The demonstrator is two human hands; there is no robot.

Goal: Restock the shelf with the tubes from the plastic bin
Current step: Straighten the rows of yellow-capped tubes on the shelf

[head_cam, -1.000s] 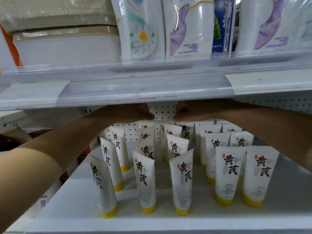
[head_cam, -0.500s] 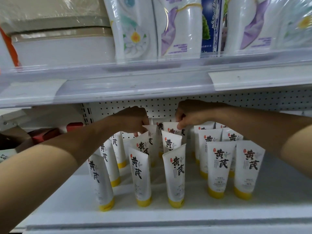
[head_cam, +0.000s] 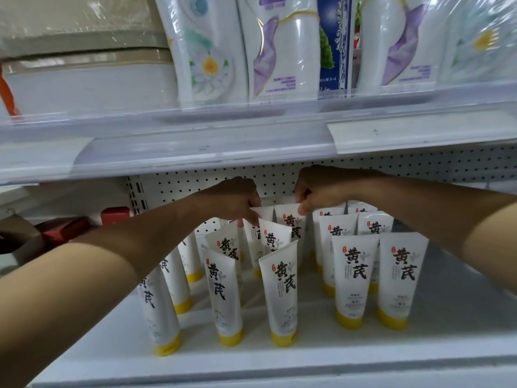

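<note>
Several white tubes with yellow caps and black characters stand cap-down in rows on the white shelf (head_cam: 279, 362). Both my arms reach to the back rows. My left hand (head_cam: 235, 198) pinches the top edge of a rear tube (head_cam: 261, 212). My right hand (head_cam: 321, 189) pinches the top of the neighbouring rear tube (head_cam: 289, 219). In the front row stand tubes such as one at centre (head_cam: 281, 292) and one at right (head_cam: 400, 284). The plastic bin is out of view.
The upper shelf (head_cam: 251, 144) hangs low over my hands and carries wrapped white refill pouches (head_cam: 274, 46) and a wrapped beige box (head_cam: 84, 77). A perforated back panel (head_cam: 419, 166) closes the shelf. Red packs (head_cam: 84, 225) lie at the left.
My hands have come down from under the upper shelf's edge onto the tops of two rear tubes and now pinch them. The view has dipped slightly, showing more of the back panel.
</note>
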